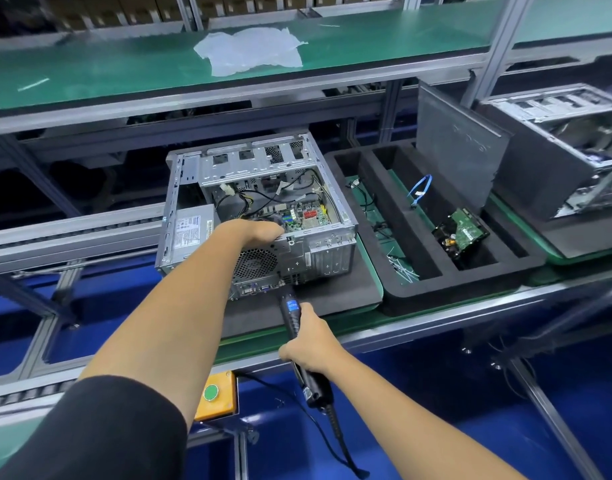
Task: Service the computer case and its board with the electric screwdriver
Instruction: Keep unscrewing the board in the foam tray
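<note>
the open grey sheet-metal computer case [263, 216] looks bare and dull, its rear panel perforated. inside it, the green circuit board [297, 214] has a slight gloss. right of the case, a black foam tray [436, 289] is matt and porous. the black plastic electric screwdriver [292, 315] shines smoothly. behind the case, crinkled clear plastic film [252, 50] lies on a matt green mat [89, 71].

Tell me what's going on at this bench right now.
A person is working on an open computer case lying on a foam mat. The left hand rests on the case's top edge, fingers hidden inside. The right hand grips an electric screwdriver, its tip against the case's rear panel near the ports.
</note>
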